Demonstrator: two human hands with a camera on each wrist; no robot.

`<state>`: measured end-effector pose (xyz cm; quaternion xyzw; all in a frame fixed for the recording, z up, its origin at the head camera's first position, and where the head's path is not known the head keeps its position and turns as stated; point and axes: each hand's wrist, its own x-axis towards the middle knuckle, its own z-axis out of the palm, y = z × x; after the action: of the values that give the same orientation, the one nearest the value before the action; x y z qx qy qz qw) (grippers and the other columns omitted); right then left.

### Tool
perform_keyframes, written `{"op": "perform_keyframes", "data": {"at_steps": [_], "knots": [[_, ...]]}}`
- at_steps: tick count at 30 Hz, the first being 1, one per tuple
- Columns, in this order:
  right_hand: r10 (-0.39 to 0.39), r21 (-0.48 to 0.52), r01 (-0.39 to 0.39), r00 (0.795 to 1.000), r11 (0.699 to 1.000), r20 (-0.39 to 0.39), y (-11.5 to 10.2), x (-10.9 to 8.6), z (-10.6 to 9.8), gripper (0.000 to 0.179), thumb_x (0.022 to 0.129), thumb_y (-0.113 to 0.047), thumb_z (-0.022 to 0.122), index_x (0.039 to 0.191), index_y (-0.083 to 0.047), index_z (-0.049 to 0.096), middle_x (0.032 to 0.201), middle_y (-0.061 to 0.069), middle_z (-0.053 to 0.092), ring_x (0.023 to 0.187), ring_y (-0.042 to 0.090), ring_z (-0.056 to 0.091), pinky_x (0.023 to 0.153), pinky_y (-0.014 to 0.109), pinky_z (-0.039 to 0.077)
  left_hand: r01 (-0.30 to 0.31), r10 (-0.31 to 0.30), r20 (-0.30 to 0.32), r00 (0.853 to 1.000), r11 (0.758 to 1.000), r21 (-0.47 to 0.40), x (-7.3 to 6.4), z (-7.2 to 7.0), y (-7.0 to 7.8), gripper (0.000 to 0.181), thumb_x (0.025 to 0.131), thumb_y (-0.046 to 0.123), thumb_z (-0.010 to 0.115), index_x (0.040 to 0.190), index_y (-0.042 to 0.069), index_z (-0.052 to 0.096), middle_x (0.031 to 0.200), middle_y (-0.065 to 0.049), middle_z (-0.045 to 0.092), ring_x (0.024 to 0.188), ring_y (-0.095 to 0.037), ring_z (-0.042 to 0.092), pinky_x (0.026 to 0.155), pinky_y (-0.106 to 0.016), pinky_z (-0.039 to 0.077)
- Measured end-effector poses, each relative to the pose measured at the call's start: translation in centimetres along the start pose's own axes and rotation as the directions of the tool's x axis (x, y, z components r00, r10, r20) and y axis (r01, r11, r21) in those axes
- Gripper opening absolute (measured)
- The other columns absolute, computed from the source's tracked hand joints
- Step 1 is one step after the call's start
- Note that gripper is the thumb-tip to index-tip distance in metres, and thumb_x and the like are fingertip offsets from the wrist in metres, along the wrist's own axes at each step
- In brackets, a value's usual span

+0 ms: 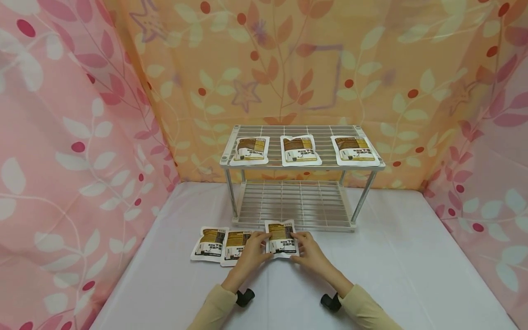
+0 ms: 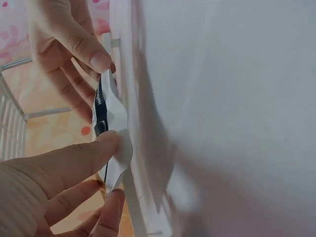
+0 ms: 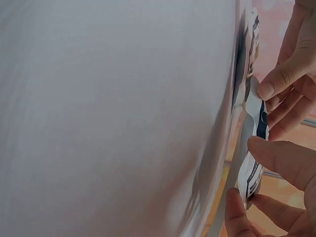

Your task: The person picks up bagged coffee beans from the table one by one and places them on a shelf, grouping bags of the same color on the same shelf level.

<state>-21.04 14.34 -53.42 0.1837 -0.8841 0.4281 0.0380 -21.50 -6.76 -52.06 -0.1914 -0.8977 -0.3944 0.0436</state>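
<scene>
Both hands grip one white food pouch with a brown and gold printed front (image 1: 282, 238), in front of the wire rack. My left hand (image 1: 253, 252) pinches its left edge, thumb on the near side and fingers behind. On the opposite edge my right hand (image 1: 310, 253) holds it the same way. In the left wrist view the pouch (image 2: 116, 123) stands on edge between both hands, over its shadow. The right wrist view shows the pouch's lower edge (image 3: 254, 116) between the thumbs. Two similar pouches lie left of my left hand, the nearer pouch (image 1: 235, 246) partly hidden by it.
A two-tier white wire rack (image 1: 303, 197) stands at the back of the white table (image 1: 396, 266). Along its top shelf's front lie a left pouch (image 1: 250, 150), a middle pouch (image 1: 300, 150) and a right pouch (image 1: 355, 150). The outer loose pouch (image 1: 209, 244) overlaps its neighbour. Patterned curtains enclose the table.
</scene>
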Motion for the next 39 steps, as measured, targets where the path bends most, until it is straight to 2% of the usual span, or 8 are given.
{"op": "perform_keyframes", "data": {"at_steps": [9,23,30,39], "knots": [[0.026,-0.049,-0.027,0.999,0.998,-0.029,-0.1,0.0,-1.0,0.072,0.065,-0.001,0.081,0.129,0.003,0.05,0.122,0.022,0.047,0.083,0.02,0.058,0.07,0.03,0.054,0.002,-0.005,-0.025,1.0,0.996,-0.093,0.8,0.9,0.6,0.056,0.068,-0.002,0.078,0.12,-0.006,0.058,0.12,-0.022,0.051,0.09,-0.025,0.058,0.075,-0.031,0.054],[0.006,-0.101,-0.014,0.997,0.995,-0.079,1.3,-0.2,-2.3,0.071,0.064,-0.002,0.082,0.129,0.002,0.051,0.121,0.019,0.05,0.083,0.021,0.059,0.071,0.032,0.053,-0.027,0.026,-0.012,1.0,0.994,-0.103,2.2,2.5,1.4,0.058,0.069,-0.003,0.077,0.123,-0.005,0.056,0.125,-0.024,0.047,0.091,-0.029,0.059,0.075,-0.031,0.054],[0.014,-0.115,-0.023,0.997,0.993,-0.074,1.8,-0.4,-3.4,0.069,0.067,-0.001,0.08,0.129,0.004,0.05,0.122,0.023,0.05,0.086,0.026,0.061,0.073,0.035,0.054,-0.02,0.021,0.013,1.0,0.992,-0.124,2.9,3.0,2.3,0.062,0.069,-0.007,0.074,0.127,-0.004,0.053,0.128,-0.024,0.044,0.094,-0.03,0.059,0.077,-0.029,0.053],[-0.011,-0.142,0.0,0.997,0.99,-0.077,2.2,-0.5,-4.9,0.062,0.071,-0.002,0.076,0.127,0.007,0.05,0.125,0.029,0.048,0.088,0.035,0.062,0.073,0.041,0.055,-0.024,0.026,0.023,0.999,0.994,-0.109,3.9,4.0,2.9,0.063,0.07,-0.001,0.076,0.128,-0.002,0.053,0.132,-0.025,0.043,0.094,-0.028,0.06,0.076,-0.024,0.053]]}}
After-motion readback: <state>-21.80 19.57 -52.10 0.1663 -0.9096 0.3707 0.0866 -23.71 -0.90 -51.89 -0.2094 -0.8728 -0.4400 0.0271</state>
